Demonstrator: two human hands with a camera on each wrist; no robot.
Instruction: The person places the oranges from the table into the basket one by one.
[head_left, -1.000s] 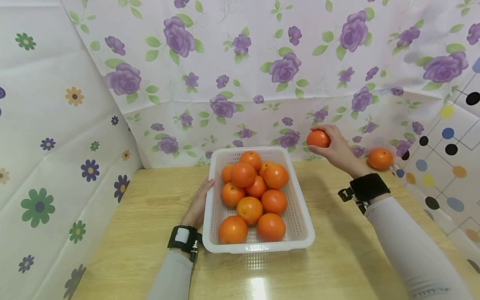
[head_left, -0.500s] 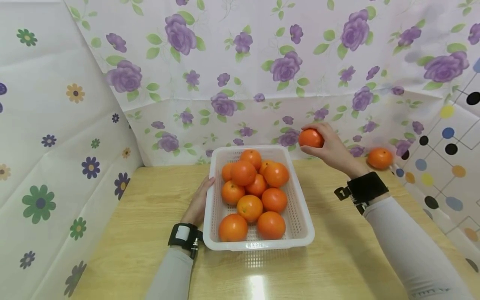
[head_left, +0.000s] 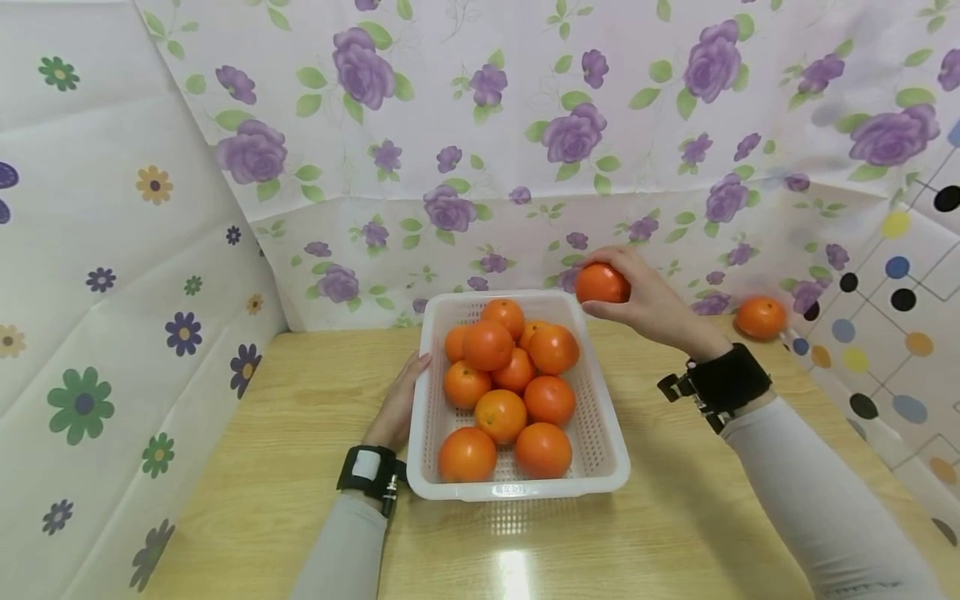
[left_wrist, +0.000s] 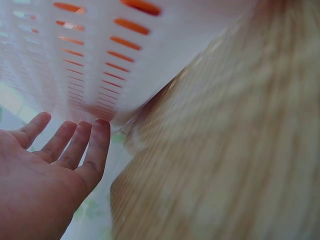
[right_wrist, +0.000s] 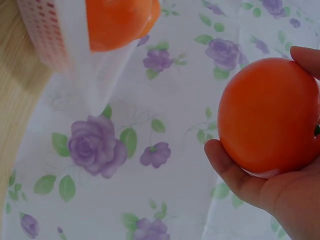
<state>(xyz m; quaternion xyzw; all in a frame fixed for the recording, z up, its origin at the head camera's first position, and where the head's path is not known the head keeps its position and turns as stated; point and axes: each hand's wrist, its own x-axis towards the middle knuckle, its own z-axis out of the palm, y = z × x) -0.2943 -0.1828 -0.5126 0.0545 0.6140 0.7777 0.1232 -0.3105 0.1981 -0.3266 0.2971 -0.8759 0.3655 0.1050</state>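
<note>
My right hand (head_left: 637,296) holds an orange (head_left: 602,284) in the air near the back right corner of a white plastic basket (head_left: 615,450). In the right wrist view the thumb and fingers grip the orange (right_wrist: 267,115) from opposite sides, and it is apart from the basket wall (right_wrist: 42,30). My left hand (head_left: 397,404) is at the basket's left side. In the left wrist view the left hand (left_wrist: 55,170) has its fingers extended, with the tips at the slotted wall (left_wrist: 90,65). Several oranges (head_left: 501,417) are piled inside the basket.
Another orange (head_left: 761,318) lies on the wooden table (head_left: 300,433) at the far right, by the wall covering. Flower-patterned sheets (head_left: 450,125) stand behind the table and along the left, and a dotted sheet (head_left: 885,333) borders the right.
My right hand has moved left with the orange, from beyond the basket's right side to its back right corner. The left hand and the basket have stayed in place.
</note>
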